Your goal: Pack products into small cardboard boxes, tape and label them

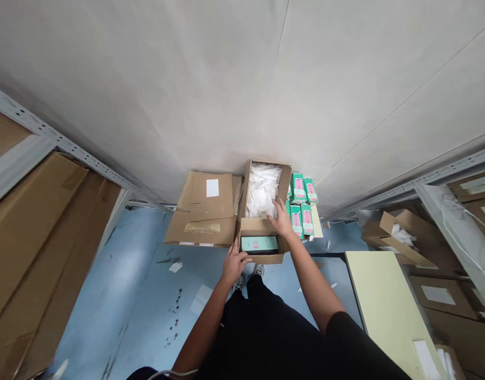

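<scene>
A small open cardboard box point(262, 259) stands in front of me with a mint-green product box point(259, 243) lying inside. My left hand point(233, 262) grips its near left corner, thumb over the front wall and fingers along the side. Just behind stands a taller open carton point(245, 194) full of crumpled white packing material point(263, 191). Over the near right part of that filling is my right hand point(281, 217), fingers apart and fingertips at the white material. I see nothing held in it.
Flattened cardboard point(210, 208) lies to the left. Several green-and-pink product boxes point(297, 187) stand on the right. A pale yellow table point(384, 306) is at lower right. Shelves with cartons point(48, 237) flank both sides. Paper scraps point(176, 267) lie on the blue floor.
</scene>
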`<state>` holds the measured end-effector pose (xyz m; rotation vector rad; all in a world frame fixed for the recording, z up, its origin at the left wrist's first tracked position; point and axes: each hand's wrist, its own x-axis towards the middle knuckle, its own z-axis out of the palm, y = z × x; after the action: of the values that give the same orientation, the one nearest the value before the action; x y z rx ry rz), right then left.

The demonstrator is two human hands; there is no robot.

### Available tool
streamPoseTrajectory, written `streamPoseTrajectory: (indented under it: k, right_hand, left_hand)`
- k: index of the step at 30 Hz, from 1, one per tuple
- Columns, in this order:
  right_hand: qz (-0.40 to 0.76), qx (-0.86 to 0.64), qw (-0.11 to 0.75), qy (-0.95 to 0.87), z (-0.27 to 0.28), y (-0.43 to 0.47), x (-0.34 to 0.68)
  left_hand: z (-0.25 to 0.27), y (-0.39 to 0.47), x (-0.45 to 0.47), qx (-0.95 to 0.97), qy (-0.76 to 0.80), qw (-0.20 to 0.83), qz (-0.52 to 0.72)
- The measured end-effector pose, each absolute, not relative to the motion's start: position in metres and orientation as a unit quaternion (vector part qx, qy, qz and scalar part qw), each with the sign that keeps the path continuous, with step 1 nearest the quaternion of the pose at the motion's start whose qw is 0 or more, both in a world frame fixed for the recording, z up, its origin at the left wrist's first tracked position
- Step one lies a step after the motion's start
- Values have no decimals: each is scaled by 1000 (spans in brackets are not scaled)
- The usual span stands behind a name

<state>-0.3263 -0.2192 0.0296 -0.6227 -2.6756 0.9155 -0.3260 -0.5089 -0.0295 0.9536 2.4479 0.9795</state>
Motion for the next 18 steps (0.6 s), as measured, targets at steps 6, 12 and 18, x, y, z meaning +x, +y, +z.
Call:
streamPoseTrajectory:
  k: [6,12,18]
  right_hand:
    - [245,-232,46,-940,23,-177,-430]
    - [171,-259,-78,-947,23,-165,-477]
    - [127,-255,-89,-954,25,-182,-460]
  left_hand:
    - [-17,-506,-333,332,868,182,322]
    - [-10,-502,-331,322,871,193,317]
    - [-8,-502,-334,318,870,201,319]
